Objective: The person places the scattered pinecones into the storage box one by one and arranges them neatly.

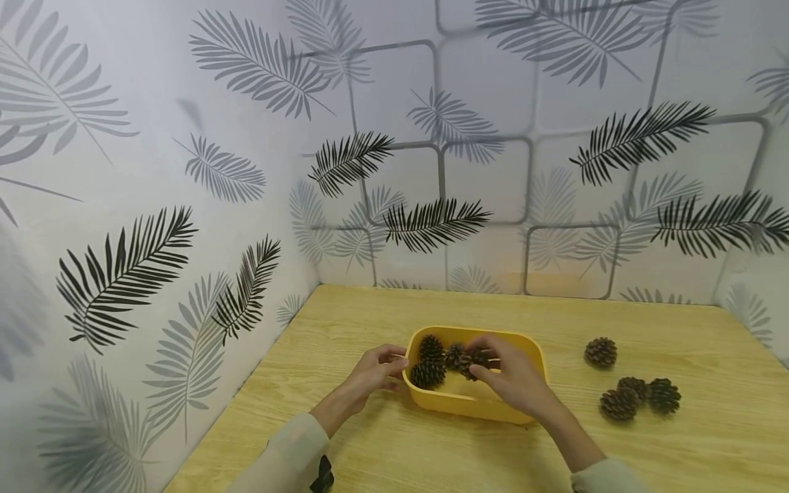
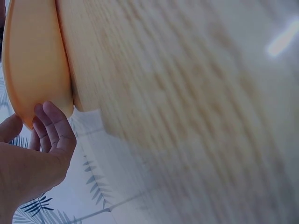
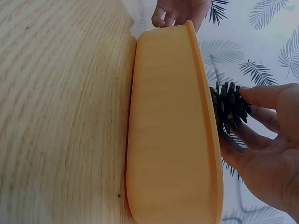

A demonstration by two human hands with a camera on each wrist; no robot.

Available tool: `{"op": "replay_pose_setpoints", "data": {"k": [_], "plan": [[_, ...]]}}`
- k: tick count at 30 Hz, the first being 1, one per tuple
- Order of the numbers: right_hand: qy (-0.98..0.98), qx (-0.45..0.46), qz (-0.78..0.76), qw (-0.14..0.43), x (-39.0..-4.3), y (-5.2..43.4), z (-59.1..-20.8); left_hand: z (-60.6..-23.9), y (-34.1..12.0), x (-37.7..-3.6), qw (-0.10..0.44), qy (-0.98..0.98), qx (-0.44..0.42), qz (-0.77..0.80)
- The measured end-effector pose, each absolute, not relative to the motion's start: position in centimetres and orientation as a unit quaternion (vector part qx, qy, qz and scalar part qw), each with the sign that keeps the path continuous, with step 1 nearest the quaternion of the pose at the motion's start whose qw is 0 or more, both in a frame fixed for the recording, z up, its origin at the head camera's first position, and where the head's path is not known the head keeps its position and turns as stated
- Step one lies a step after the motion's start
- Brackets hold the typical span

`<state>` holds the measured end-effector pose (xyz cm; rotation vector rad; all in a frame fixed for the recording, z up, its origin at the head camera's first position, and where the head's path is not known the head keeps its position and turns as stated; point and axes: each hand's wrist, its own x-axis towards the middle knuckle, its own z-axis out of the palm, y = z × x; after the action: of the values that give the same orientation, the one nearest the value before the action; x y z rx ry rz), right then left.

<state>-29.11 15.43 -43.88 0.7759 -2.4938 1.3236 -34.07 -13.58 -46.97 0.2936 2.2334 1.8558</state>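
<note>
- Brown, woody and scaly, the pine cone (image 1: 473, 361) sits pinched between the thumb and fingertips of my right hand (image 1: 514, 380), held just above the inside of the yellow tub (image 1: 535, 356), close to its near wall.
- I judge it very light and stiff, but with brittle scale tips that could snap if I squeeze; the rough scales give plenty of bite, so it should not slip. Holding it round the middle with fingertips on opposite sides seems best.
- My left hand (image 1: 372, 373) has its fingers curled against the tub's left end wall, thumb up at the rim, steadying it. The tub looks like smooth, thin plastic, light enough to skid on the wooden table (image 1: 382, 445) if nudged.
- Beyond my right fingertips, three more cones (image 1: 431, 361) lie on the tub floor; well off to the right of my right hand, four loose cones (image 1: 635, 387) rest on the table.
- Only the head view shows the tub's contents and the loose cones.
- My right wrist view shows the cone's scales and my fingertip hold close up, over the tub rim, which the head view leaves small.
- My left wrist view is blurred, showing only fingers on the tub's outer wall.
</note>
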Motion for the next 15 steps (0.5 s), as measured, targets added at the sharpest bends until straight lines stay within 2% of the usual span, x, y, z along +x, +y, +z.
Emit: {"op": "replay_pose_setpoints", "data": {"k": [15], "plan": [[-0.853, 0.222, 0.468, 0.063, -29.8, 13.7, -44.6, -47.0, -13.6, -34.2, 0.113, 0.758, 0.097, 0.635]]}}
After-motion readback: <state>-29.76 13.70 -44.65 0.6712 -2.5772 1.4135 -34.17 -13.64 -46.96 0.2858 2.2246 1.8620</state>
